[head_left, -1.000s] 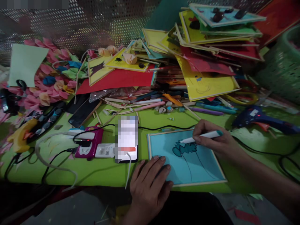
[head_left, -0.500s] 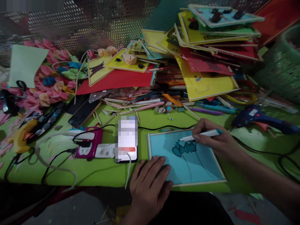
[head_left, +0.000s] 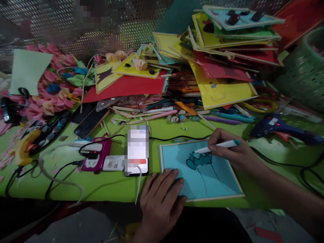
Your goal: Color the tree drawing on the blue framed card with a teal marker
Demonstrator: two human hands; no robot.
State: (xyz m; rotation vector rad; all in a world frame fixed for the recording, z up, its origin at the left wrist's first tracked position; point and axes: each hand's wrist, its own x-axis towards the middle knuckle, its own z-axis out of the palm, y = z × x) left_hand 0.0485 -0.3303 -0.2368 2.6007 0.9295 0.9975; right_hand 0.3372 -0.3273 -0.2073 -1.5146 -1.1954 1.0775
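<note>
A light blue card (head_left: 202, 175) framed with thin wooden sticks lies on the green table (head_left: 106, 184) in front of me. It bears a dark drawn shape like a flower on stems. My right hand (head_left: 233, 152) is closed round a white marker (head_left: 220, 145) with a teal end, its tip touching the top of the drawing. My left hand (head_left: 160, 199) lies flat with fingers spread on the card's near left corner, pressing it down.
A phone (head_left: 137, 150) on a white cable lies left of the card, beside a magenta charger (head_left: 97, 155). A blue glue gun (head_left: 280, 128) rests at right. Behind are pens, sticks, stacked coloured cards (head_left: 222, 91), paper flowers (head_left: 55, 91) and a green basket (head_left: 303, 71).
The marker tip has shifted a little over the top of the drawing. My left hand has stayed in place on the card.
</note>
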